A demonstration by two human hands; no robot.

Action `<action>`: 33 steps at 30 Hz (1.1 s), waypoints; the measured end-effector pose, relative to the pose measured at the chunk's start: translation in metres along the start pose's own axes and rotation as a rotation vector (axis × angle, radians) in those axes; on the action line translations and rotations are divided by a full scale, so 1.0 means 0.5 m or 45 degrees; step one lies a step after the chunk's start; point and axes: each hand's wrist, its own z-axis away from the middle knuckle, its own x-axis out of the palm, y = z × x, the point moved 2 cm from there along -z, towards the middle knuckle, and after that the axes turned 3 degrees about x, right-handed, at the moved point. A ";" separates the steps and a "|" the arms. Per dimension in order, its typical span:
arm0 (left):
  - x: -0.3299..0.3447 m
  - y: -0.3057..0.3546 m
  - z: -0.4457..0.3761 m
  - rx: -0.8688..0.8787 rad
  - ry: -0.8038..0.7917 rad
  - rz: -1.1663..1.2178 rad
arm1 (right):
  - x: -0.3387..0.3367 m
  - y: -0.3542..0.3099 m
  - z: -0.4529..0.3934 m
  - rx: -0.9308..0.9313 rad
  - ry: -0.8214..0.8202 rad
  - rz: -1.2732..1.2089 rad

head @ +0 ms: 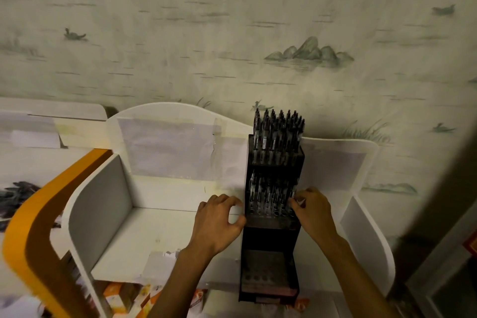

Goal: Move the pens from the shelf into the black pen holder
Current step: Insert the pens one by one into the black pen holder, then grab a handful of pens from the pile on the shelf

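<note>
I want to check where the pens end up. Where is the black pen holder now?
The black pen holder stands right of centre on the white shelf, between the left hand and right hand.

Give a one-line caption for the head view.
Both hands flank the tiered black pen holder on a white shelf.

head view, downward (close) over shelf (165, 235)

- A white shelf (144, 235) with curved side walls is standing against the patterned wall.
- A tall black pen holder (271, 237) is sitting on its floor toward the right, tiers of pens (277, 134) standing upright in it.
</note>
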 end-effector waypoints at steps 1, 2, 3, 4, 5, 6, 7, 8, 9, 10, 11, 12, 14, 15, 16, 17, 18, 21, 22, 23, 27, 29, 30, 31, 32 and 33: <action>0.001 0.000 0.001 -0.003 -0.002 -0.002 | 0.001 0.003 0.001 0.002 -0.016 0.010; 0.002 0.001 0.001 -0.005 -0.004 -0.003 | 0.002 0.005 0.002 0.006 -0.024 0.014; 0.003 0.002 0.002 -0.009 -0.007 -0.004 | 0.002 0.007 0.003 0.011 -0.025 0.009; 0.003 0.004 0.002 -0.013 -0.009 -0.005 | 0.001 0.008 0.005 0.013 -0.018 -0.004; 0.003 0.005 0.002 -0.016 -0.010 -0.008 | 0.001 0.009 0.006 0.013 -0.009 -0.021; 0.003 0.007 0.002 -0.019 -0.011 -0.010 | 0.000 0.009 0.007 0.013 -0.002 -0.034; 0.004 0.008 0.003 -0.022 -0.012 -0.010 | -0.002 0.010 0.008 0.012 0.002 -0.039; 0.004 0.010 0.004 -0.027 -0.015 -0.009 | -0.005 0.010 0.008 0.015 0.008 -0.041; 0.004 0.011 0.006 -0.031 -0.018 -0.011 | -0.009 0.010 0.009 0.020 0.021 -0.044; 0.004 0.012 0.007 -0.034 -0.020 -0.016 | -0.015 0.008 0.010 0.022 0.039 -0.050; 0.003 0.011 0.009 -0.035 -0.022 -0.023 | -0.022 0.005 0.013 0.012 0.053 -0.055; 0.002 0.010 0.012 -0.037 -0.023 -0.029 | -0.027 -0.001 0.017 -0.016 0.056 -0.056; -0.003 0.006 0.018 -0.042 -0.020 -0.038 | -0.032 -0.019 0.030 -0.090 0.016 -0.046; -0.008 0.003 0.021 -0.043 -0.016 -0.045 | -0.032 -0.031 0.038 -0.121 -0.019 -0.046; -0.013 0.000 0.025 -0.041 -0.009 -0.054 | -0.030 -0.044 0.046 -0.143 -0.053 -0.052; -0.021 -0.003 0.030 -0.039 -0.001 -0.062 | -0.026 -0.058 0.053 -0.162 -0.083 -0.063; -0.030 -0.006 0.035 -0.036 0.009 -0.068 | -0.021 -0.073 0.061 -0.179 -0.110 -0.075; -0.067 -0.020 0.053 -0.024 0.044 -0.098 | 0.002 -0.123 0.082 -0.227 -0.178 -0.090; -0.082 -0.029 0.061 -0.020 0.057 -0.117 | 0.013 -0.141 0.090 -0.245 -0.194 -0.094; -0.096 -0.040 0.069 -0.019 0.065 -0.138 | 0.025 -0.160 0.098 -0.263 -0.209 -0.100; -0.160 -0.103 0.113 -0.058 0.060 -0.204 | 0.084 -0.247 0.133 -0.339 -0.278 -0.137; -0.196 -0.144 0.141 -0.088 0.055 -0.248 | 0.116 -0.302 0.154 -0.381 -0.298 -0.130; -0.214 -0.166 0.157 -0.105 0.053 -0.264 | 0.133 -0.332 0.165 -0.402 -0.308 -0.139; -0.234 -0.191 0.174 -0.122 0.055 -0.272 | 0.150 -0.365 0.179 -0.419 -0.323 -0.154; -0.255 -0.217 0.194 -0.141 0.059 -0.276 | 0.168 -0.398 0.194 -0.434 -0.340 -0.172; -0.278 -0.245 0.214 -0.159 0.059 -0.279 | 0.186 -0.432 0.210 -0.443 -0.355 -0.196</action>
